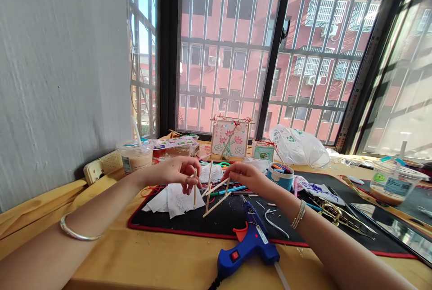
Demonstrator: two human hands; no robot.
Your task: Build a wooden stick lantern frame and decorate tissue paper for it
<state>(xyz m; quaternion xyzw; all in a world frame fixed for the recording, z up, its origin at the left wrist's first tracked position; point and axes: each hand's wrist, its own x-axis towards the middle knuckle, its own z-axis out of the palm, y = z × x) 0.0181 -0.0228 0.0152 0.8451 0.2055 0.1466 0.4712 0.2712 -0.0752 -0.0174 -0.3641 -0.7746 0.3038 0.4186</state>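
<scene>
Blue glue gun (253, 243), pale stick frame (217, 205)

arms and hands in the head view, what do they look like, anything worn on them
The left hand and right hand are ungloved, and no sleeves show on the left forearm or right forearm. A smooth, silver-coloured bangle circles the left forearm; a bracelet of several thin, pale, beaded-looking strands goes around the right one.
</scene>
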